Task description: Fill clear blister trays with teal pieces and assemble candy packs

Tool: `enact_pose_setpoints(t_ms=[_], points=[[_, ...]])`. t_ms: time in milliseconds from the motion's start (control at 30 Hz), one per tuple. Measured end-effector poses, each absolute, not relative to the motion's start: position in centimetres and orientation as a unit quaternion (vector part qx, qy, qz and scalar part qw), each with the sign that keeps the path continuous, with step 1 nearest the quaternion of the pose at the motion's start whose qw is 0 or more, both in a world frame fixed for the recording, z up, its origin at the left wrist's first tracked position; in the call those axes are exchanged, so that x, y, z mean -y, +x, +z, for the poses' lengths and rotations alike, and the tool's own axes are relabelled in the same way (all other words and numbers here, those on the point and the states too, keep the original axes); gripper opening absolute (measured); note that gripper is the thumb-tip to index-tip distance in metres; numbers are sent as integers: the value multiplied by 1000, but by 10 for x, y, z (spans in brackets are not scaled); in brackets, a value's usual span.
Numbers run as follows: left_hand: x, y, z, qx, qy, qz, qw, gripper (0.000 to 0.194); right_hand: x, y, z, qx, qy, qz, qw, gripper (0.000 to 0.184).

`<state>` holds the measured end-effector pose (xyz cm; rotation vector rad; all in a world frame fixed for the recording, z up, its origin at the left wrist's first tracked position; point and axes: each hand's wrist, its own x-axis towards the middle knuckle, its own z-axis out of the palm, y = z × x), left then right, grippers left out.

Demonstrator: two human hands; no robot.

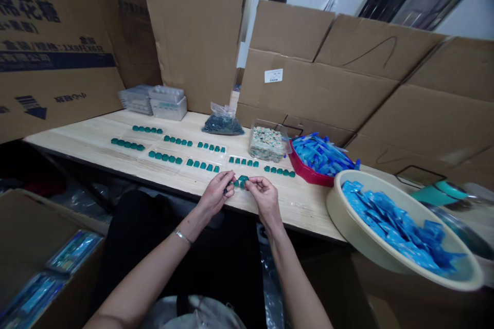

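Near the table's front edge, my left hand (215,194) is closed, with a small dark object (226,190) showing at its fingers; its kind is too small to make out. My right hand (267,199) pinches a small green block-like piece (243,180) between thumb and fingertips. The left fingertips are close to this piece, but I cannot tell if they touch it. Beyond both hands, several clear trays lie on the table with rows of similar green pieces (165,157) in them.
A cream basin (332,211) of blue packets stands at right, beside a red tray (299,168) of blue slim items. Behind are a clear box (267,144) of small pieces, a bag (222,123) of dark contents and stacked plastic trays (169,105). Cardboard walls (309,90) enclose the wooden table (88,136).
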<state>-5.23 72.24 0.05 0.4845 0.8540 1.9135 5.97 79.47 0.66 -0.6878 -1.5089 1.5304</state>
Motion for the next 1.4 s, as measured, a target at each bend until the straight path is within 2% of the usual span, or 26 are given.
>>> enact_pose_setpoints(t_ms=[167, 267, 467, 633, 767, 900, 1067, 1167, 1300, 1400], points=[[-714, -47, -1, -452, 312, 707, 446, 39, -794, 64, 10, 530, -239, 711, 395, 29], [-714, -44, -2, -507, 352, 684, 389, 36, -792, 63, 8, 523, -223, 716, 406, 30], [-713, -46, 2, -575, 404, 640, 310, 24, -793, 65, 6, 685, -256, 537, 421, 22], [-711, -47, 9, -601, 465, 603, 241, 17, -795, 71, 11, 782, -208, 392, 437, 18], [-711, -51, 10, -601, 502, 577, 230, 18, -798, 75, 16, 818, -170, 346, 426, 24], [-710, -54, 13, -600, 534, 547, 234, 18, -800, 78, 21, 846, -150, 333, 389, 22], [-710, -55, 14, -608, 556, 529, 205, 15, -798, 80, 23, 848, -156, 292, 415, 27], [-711, -55, 14, -608, 567, 520, 196, 14, -798, 80, 22, 849, -153, 297, 410, 23], [-710, -56, 15, -606, 575, 514, 193, 13, -802, 81, 18, 815, -180, 384, 396, 19], [-710, -56, 14, -606, 576, 511, 201, 13, -804, 81, 15, 805, -184, 405, 393, 17]])
